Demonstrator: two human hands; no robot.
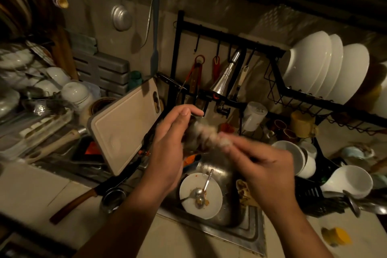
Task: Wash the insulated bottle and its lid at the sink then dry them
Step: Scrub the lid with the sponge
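Though blur hides our right hand's (266, 165) grip, we judge the small dark object (191, 139), probably the lid, pressed against our straight-fingered left hand (167, 144) at frame centre above the steel sink (222, 169), wet, slippery, best pinched by its rim.

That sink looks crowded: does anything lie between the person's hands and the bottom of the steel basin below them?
Yes. A dirty round white plate with metal spoons on it lies in the stainless steel sink, below the left hand and right hand. Motion blur hides what, if anything, they hold.
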